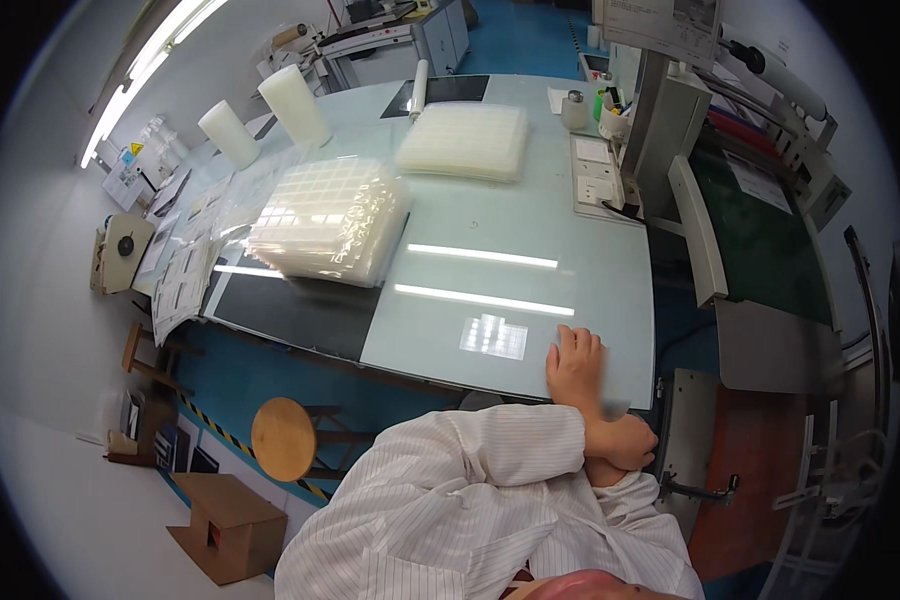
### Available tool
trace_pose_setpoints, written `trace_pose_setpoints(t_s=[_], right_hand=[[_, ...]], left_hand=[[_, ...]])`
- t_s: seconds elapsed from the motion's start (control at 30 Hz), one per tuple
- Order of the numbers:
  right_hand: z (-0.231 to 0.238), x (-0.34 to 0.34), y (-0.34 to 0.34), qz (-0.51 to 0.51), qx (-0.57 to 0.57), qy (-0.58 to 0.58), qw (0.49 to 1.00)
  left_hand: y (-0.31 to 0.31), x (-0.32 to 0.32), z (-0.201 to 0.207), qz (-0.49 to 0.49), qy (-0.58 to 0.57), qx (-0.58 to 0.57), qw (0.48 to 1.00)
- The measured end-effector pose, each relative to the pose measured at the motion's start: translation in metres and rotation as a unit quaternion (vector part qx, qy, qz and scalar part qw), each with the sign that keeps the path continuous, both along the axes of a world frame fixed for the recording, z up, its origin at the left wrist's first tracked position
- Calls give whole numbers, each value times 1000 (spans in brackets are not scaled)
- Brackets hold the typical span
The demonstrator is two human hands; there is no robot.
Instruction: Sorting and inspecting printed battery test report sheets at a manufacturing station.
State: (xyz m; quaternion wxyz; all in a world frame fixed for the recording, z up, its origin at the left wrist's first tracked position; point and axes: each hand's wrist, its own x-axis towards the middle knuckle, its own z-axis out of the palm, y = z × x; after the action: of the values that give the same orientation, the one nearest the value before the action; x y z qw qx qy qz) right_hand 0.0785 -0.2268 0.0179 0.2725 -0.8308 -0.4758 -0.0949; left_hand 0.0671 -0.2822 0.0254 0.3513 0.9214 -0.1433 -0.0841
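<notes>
My right hand (575, 362) lies flat near the table's front right corner, its fingers stretched out and slightly apart. Crossing over the right forearm is my left hand (630, 442), its fingers curled closed; what they grip, if anything, is hidden. Left of the right hand, a small bright gridded patch (494, 337) shows on the glassy tabletop (450, 355); sheet or reflection, I cannot tell. Farther off stand a tall stack of clear plastic gridded trays (325, 220) in shiny film and a lower stack of milky gridded sheets (463, 142), both apart from my hands.
White rolls (295, 105) stand at the back left, near papers (185, 285) hanging over the table edge. A power strip (597, 180) and a pen cup (613, 123) are at the right, before a machine with a green belt (755, 230). A round stool (284, 438) stands front left.
</notes>
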Motion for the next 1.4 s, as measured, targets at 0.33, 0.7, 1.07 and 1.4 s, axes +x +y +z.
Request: trace_pose_setpoints(t_s=[0.33, 0.7, 1.07, 1.4], right_hand=[[4, 3, -1, -5, 3, 5, 1000], [1, 2, -3, -5, 30, -6, 1000], [2, 5, -6, -11, 19, 5, 1000], [-2, 7, -3, -20, 66, -71, 995]], left_hand=[[-2, 2, -7, 6, -53, 9, 999], [1, -1, 5, -13, -14, -9, 1000], [3, 1, 10, -27, -22, -5, 999], [5, 4, 6, -40, -5, -9, 999]])
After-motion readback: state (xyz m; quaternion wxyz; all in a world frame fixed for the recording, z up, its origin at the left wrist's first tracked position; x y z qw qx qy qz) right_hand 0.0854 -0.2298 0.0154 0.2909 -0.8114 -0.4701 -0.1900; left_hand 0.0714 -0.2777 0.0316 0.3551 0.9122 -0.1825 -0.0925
